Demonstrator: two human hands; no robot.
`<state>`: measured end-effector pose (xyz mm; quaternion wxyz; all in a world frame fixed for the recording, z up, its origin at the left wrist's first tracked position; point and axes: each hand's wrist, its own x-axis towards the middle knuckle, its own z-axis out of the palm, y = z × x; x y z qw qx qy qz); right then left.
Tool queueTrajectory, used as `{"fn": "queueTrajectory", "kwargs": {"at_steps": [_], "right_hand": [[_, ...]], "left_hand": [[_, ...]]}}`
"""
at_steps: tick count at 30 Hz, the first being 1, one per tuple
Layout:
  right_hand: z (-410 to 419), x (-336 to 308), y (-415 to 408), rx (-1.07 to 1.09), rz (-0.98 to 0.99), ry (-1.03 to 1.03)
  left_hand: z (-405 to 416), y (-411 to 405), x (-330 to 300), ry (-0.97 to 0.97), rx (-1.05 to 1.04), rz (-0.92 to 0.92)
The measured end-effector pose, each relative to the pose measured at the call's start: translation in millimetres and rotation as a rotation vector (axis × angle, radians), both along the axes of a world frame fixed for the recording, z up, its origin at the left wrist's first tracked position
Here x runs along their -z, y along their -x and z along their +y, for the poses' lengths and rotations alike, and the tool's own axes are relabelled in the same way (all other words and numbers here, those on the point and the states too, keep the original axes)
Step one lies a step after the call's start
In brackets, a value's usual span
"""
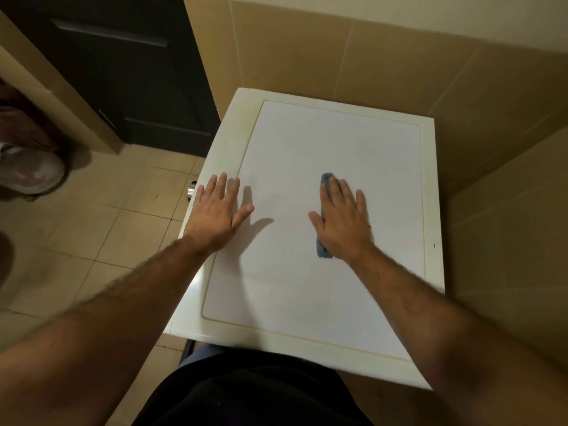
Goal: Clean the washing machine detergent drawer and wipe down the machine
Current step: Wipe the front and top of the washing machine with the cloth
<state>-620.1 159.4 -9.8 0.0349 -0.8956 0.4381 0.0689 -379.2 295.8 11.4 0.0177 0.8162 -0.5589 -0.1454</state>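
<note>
Two hands flat on the machine top, mid-frame. Right hand lies open, fingers straight, pressing the blue cloth onto the white panel; left hand is spread open at the left rim, holding nothing, bracing. Best wiped in overlapping strokes, I'd say, right out to the yellowed border. Drawer isn't in view. No containers visible, apart from something blurred at far left.

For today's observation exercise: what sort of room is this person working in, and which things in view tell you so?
Probably a home laundry or utility corner. A white washing machine stands against a tiled wall, the floor is tiled too, and the right hand presses a blue cloth on its top.
</note>
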Motion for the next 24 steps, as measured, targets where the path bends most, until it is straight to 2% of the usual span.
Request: {"fn": "queueTrajectory", "kwargs": {"at_steps": [5,8,12,15,19,21,24], "right_hand": [[-11.7,-0.8,-36.4,0.126,-0.013,0.004],[19.3,-1.6,-27.6,0.022,-0.039,-0.002],[39.8,-0.2,33.9,-0.089,-0.018,-0.049],[0.8,-1.7,71.6,0.008,0.031,-0.008],[-44.2,-2.5,66.1,0.160,0.033,0.023],[-39.4,-0.6,51.6,0.213,0.007,0.034],[-9.1,0.3,45.5,0.151,-0.030,0.017]], "left_hand": [[-3.5,18.8,-1.7,0.021,0.014,0.017],[-9.8,27.4,-2.1,0.025,0.034,0.032],[-17.7,34.3,-4.2,0.053,0.036,0.021],[-19.3,37.8,-6.0,0.052,0.032,0.003],[-18.4,48.2,-6.7,0.047,0.047,-0.007],[-19.0,55.8,-4.4,0.046,0.069,-0.002],[-26.0,68.1,-0.7,0.042,0.096,0.011]]}}
